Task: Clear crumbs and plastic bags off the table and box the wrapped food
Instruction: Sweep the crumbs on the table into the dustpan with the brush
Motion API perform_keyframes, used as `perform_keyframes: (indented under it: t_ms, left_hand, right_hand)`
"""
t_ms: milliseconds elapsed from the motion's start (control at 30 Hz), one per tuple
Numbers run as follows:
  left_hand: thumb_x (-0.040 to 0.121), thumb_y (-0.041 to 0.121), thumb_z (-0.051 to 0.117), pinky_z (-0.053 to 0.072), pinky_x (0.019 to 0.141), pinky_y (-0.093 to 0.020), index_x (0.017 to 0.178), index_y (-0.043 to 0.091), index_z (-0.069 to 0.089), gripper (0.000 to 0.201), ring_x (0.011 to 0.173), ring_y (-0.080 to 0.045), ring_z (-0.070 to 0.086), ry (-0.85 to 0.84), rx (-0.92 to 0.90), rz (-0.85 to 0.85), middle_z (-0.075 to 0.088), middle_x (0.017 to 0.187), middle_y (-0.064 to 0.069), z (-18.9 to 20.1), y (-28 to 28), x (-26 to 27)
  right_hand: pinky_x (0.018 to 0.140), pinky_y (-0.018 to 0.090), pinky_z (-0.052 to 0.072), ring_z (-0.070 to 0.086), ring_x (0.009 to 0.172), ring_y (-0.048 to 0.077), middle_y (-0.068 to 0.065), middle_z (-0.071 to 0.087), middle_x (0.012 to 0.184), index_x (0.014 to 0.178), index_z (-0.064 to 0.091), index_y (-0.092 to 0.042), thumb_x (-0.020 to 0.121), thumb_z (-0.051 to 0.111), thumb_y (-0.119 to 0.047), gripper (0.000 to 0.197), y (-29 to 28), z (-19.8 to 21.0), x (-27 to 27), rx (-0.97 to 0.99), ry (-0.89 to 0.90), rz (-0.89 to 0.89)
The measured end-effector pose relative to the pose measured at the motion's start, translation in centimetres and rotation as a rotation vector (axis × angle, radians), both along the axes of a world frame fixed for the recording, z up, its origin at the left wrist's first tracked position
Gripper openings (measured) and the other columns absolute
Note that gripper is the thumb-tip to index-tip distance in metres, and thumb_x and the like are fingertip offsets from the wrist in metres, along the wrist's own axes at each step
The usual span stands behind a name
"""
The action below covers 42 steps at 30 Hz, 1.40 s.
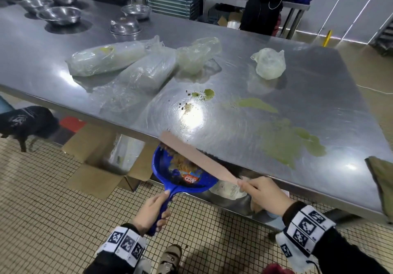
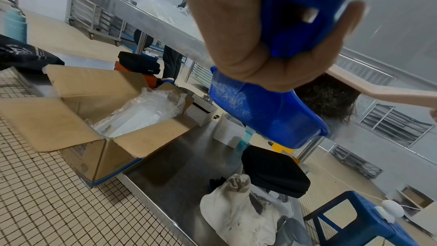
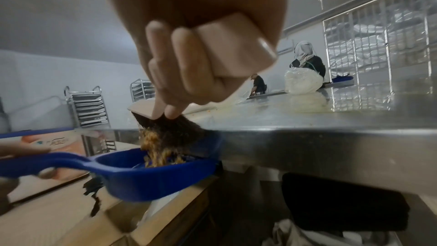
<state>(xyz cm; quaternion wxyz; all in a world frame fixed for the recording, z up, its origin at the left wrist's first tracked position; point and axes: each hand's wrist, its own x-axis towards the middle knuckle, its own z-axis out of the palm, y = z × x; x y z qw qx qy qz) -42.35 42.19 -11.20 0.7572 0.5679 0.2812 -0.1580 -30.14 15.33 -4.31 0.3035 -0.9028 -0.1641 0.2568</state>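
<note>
Caught mid-sweep: left hand wrapped tight round the handle of the blue plastic dustpan, held just under the edge of the steel tabletop. Right hand clenched on the tan wooden brush — brown crumbs dropping in. Wrapped food in clear plastic sat further back, unboxed. Best kept snug against the edge — short strokes, probably.
</note>
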Motion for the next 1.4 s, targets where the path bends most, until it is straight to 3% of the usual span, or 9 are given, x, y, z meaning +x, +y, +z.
perform_keyframes:
  t_ms: [200,333,433,600,800,933,1033,1200,1400]
  left_hand:
    - [0.1,0.031,0.033,0.026,0.029,-0.012,0.092,0.005,0.05,0.031,0.028,-0.007,0.031,0.024,0.066,-0.044,0.038,0.045,0.002,-0.5,-0.2,-1.3]
    - [0.1,0.033,0.033,0.026,0.03,-0.011,0.092,0.006,0.051,0.033,0.027,-0.007,0.03,0.05,0.053,0.009,0.036,0.044,0.003,-0.9,-0.2,-1.8]
    - [0.1,0.033,0.034,0.026,0.031,-0.011,0.088,0.007,0.05,0.033,0.027,-0.007,0.03,0.046,0.06,0.024,0.036,0.044,0.003,-1.0,-0.4,-1.6]
    - [0.1,0.033,0.034,0.025,0.031,-0.011,0.09,0.007,0.05,0.032,0.028,-0.007,0.029,0.037,0.08,0.015,0.037,0.044,0.004,-1.1,-1.1,-1.2]
    - [0.1,0.033,0.034,0.025,0.031,-0.011,0.089,0.007,0.051,0.032,0.027,-0.007,0.029,0.004,0.065,0.053,0.035,0.044,0.004,-0.8,-0.4,-1.1]
    - [0.1,0.033,0.035,0.025,0.03,-0.011,0.091,0.006,0.053,0.033,0.027,-0.007,0.029,0.003,0.075,0.067,0.035,0.043,0.004,-0.8,0.9,-1.1]
    - [0.1,0.033,0.035,0.024,0.031,-0.011,0.092,0.005,0.053,0.034,0.026,-0.008,0.029,0.014,0.076,0.071,0.035,0.043,0.003,-1.1,1.8,-0.9]
    - [0.1,0.031,0.035,0.024,0.03,-0.011,0.091,0.005,0.05,0.032,0.026,-0.008,0.029,0.013,0.078,0.04,0.035,0.043,0.002,-1.0,3.2,-0.3]
    - [0.1,0.032,0.035,0.024,0.032,-0.012,0.092,0.008,0.049,0.029,0.03,-0.007,0.03,0.026,0.112,-0.029,0.038,0.046,0.004,-0.4,4.6,0.7]
  right_hand:
    - [0.047,0.015,0.033,0.044,0.046,0.002,-0.006,0.051,0.06,0.084,0.071,-0.009,0.096,0.043,-0.037,0.042,0.0,-1.7,-3.1,-0.066,-0.078,0.109]
    - [0.039,0.013,0.029,0.041,0.036,0.001,0.0,0.054,0.047,0.084,0.073,-0.011,0.095,0.048,-0.033,0.035,0.4,0.4,-1.9,0.143,-0.114,-0.065]
    - [0.039,0.016,0.028,0.037,0.036,0.003,-0.006,0.043,0.037,0.074,0.067,-0.019,0.094,0.047,-0.038,0.033,1.3,2.2,-0.2,0.188,-0.196,-0.161]
    - [0.042,0.023,0.027,0.042,0.046,0.016,-0.003,0.041,0.047,0.056,0.048,-0.019,0.096,0.045,-0.038,0.044,2.7,2.1,1.7,-0.087,-0.241,-0.106]
    - [0.047,0.026,0.022,0.03,0.039,0.006,-0.005,0.033,0.039,0.053,0.051,-0.019,0.092,0.05,-0.042,0.046,2.7,2.4,0.0,-0.031,-0.136,0.04]
    - [0.042,0.024,0.02,0.026,0.031,0.007,-0.007,0.031,0.038,0.062,0.065,-0.001,0.091,0.056,-0.035,0.046,4.0,3.1,3.5,0.112,-0.202,-0.16]
    - [0.038,0.024,0.025,0.032,0.037,0.016,0.013,0.041,0.051,0.072,0.063,0.01,0.091,0.055,-0.038,0.052,5.7,2.6,8.5,0.13,-0.222,-0.362]
    - [0.044,0.027,0.023,0.032,0.043,0.02,0.012,0.039,0.048,0.05,0.046,-0.009,0.088,0.054,-0.045,0.052,7.5,0.6,13.3,0.077,-0.198,-0.474]
    - [0.029,0.019,0.022,0.029,0.04,0.019,0.007,0.036,0.048,0.067,0.058,-0.007,0.088,0.056,-0.041,0.04,7.5,2.2,13.2,0.089,-0.144,-0.351]
